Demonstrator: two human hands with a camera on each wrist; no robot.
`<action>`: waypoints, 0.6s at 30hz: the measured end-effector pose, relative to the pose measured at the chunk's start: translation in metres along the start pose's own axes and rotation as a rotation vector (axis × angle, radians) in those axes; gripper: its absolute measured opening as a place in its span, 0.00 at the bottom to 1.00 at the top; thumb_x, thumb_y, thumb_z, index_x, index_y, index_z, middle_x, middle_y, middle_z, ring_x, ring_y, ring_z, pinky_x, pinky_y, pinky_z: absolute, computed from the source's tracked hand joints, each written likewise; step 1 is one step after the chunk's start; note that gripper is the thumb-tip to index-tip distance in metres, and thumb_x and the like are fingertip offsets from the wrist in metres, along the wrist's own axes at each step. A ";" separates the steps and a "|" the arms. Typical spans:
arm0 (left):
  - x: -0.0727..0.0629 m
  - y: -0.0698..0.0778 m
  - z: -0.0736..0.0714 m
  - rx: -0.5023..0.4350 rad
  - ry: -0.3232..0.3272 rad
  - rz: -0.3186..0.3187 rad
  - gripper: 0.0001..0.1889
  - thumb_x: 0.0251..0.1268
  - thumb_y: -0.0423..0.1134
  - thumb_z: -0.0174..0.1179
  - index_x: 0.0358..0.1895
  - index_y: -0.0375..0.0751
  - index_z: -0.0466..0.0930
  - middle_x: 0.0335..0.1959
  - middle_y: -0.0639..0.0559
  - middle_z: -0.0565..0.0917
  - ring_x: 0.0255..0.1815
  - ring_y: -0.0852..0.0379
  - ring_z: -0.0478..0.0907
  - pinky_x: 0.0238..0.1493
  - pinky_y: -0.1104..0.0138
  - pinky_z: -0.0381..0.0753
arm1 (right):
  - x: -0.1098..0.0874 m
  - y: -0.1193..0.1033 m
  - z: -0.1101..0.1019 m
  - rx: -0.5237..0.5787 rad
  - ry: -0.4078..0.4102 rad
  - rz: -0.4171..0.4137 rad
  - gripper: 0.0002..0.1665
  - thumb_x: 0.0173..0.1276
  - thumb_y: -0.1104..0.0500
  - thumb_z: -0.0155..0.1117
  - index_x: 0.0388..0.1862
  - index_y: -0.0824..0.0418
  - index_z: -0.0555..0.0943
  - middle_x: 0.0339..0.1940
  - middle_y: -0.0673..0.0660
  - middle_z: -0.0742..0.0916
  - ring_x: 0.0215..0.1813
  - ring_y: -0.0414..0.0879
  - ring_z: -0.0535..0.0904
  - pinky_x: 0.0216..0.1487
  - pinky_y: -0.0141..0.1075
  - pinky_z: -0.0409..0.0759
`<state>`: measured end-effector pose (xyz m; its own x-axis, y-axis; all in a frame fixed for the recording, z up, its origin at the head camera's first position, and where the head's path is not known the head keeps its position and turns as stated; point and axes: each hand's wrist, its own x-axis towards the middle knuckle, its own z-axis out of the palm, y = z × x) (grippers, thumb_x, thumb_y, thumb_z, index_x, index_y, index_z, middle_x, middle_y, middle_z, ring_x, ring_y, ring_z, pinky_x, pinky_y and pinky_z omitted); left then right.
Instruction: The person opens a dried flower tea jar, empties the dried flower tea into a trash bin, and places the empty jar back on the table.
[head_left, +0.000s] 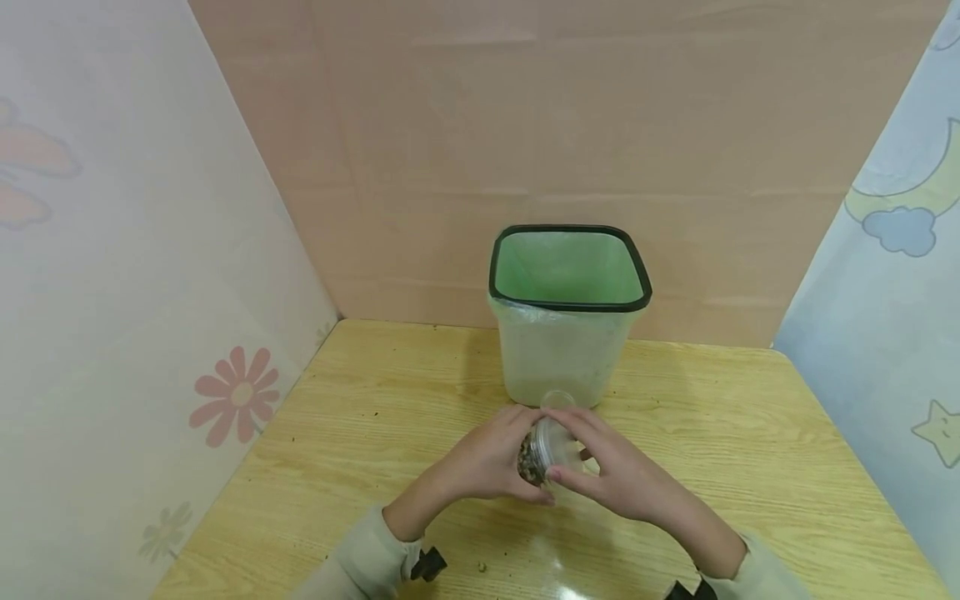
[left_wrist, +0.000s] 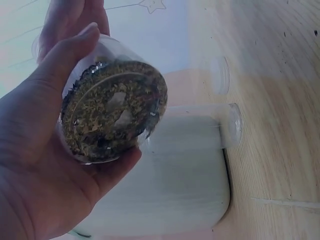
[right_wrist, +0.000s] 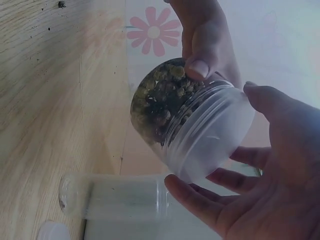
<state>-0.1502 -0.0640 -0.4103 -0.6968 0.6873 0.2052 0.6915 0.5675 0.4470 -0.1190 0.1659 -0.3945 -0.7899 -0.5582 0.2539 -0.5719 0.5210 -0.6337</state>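
My left hand (head_left: 487,458) grips a clear jar (left_wrist: 117,112) round its side. Small dried dark and yellowish buds (right_wrist: 162,95) fill part of the jar, which is tilted with its base toward the left wrist camera. The jar's frosted screw lid (right_wrist: 217,137) is on its mouth. My right hand (head_left: 633,483) holds this lid by the rim, thumb on one side and fingers on the other. Just beyond the hands, an empty clear jar (right_wrist: 115,195) stands upright on the table, and a loose lid (right_wrist: 54,232) lies near it.
A pale green bin (head_left: 562,358) with a dark rim stands at the back of the wooden table (head_left: 360,392). Patterned walls flank the table left and right, with a brown wall behind. A small crumb (head_left: 482,567) lies near the front, with several specks elsewhere.
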 end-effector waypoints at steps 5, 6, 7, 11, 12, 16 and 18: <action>-0.002 -0.006 -0.003 -0.085 -0.044 0.026 0.57 0.43 0.65 0.78 0.77 0.48 0.60 0.68 0.56 0.73 0.66 0.59 0.70 0.64 0.62 0.75 | -0.002 -0.002 -0.001 -0.065 -0.024 -0.048 0.41 0.70 0.41 0.67 0.78 0.46 0.65 0.73 0.49 0.72 0.68 0.50 0.73 0.55 0.45 0.83; -0.002 -0.007 -0.004 -0.108 -0.058 0.036 0.57 0.44 0.64 0.78 0.77 0.49 0.59 0.69 0.56 0.73 0.66 0.60 0.70 0.65 0.62 0.75 | -0.003 -0.002 -0.001 -0.080 -0.028 -0.067 0.42 0.69 0.41 0.68 0.78 0.45 0.65 0.74 0.48 0.71 0.70 0.49 0.72 0.58 0.47 0.81; -0.003 -0.009 -0.005 -0.132 -0.072 0.053 0.56 0.45 0.63 0.78 0.77 0.50 0.58 0.70 0.57 0.72 0.67 0.60 0.69 0.67 0.62 0.73 | -0.003 -0.002 -0.002 -0.090 -0.034 -0.083 0.42 0.69 0.41 0.68 0.78 0.44 0.65 0.75 0.46 0.70 0.71 0.49 0.70 0.60 0.48 0.80; -0.003 -0.014 -0.007 -0.223 -0.124 0.123 0.55 0.49 0.59 0.78 0.79 0.54 0.55 0.75 0.60 0.66 0.72 0.61 0.65 0.71 0.60 0.69 | -0.006 -0.005 -0.003 -0.114 -0.055 -0.153 0.42 0.68 0.43 0.70 0.78 0.44 0.66 0.76 0.45 0.68 0.75 0.47 0.66 0.65 0.47 0.77; -0.003 -0.015 -0.008 -0.233 -0.131 0.139 0.55 0.50 0.58 0.78 0.80 0.54 0.54 0.76 0.61 0.65 0.73 0.61 0.64 0.72 0.60 0.68 | -0.006 -0.005 -0.003 -0.109 -0.063 -0.160 0.42 0.68 0.43 0.71 0.78 0.44 0.66 0.77 0.46 0.68 0.75 0.47 0.66 0.65 0.46 0.77; -0.003 -0.015 -0.006 -0.236 -0.139 0.139 0.55 0.51 0.58 0.77 0.80 0.55 0.53 0.77 0.62 0.63 0.74 0.61 0.63 0.72 0.59 0.67 | -0.007 -0.006 -0.004 -0.099 -0.073 -0.159 0.42 0.68 0.45 0.70 0.78 0.46 0.66 0.78 0.48 0.67 0.76 0.49 0.65 0.65 0.48 0.76; -0.002 -0.014 -0.005 -0.224 -0.128 0.109 0.55 0.50 0.59 0.77 0.79 0.54 0.55 0.74 0.61 0.67 0.71 0.61 0.66 0.70 0.60 0.70 | -0.007 -0.006 -0.004 -0.094 -0.059 -0.130 0.43 0.69 0.44 0.70 0.79 0.46 0.65 0.78 0.50 0.67 0.76 0.51 0.66 0.65 0.52 0.76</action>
<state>-0.1590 -0.0756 -0.4126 -0.5808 0.7987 0.1577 0.6917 0.3820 0.6129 -0.1106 0.1693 -0.3892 -0.6952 -0.6603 0.2843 -0.6887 0.4984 -0.5265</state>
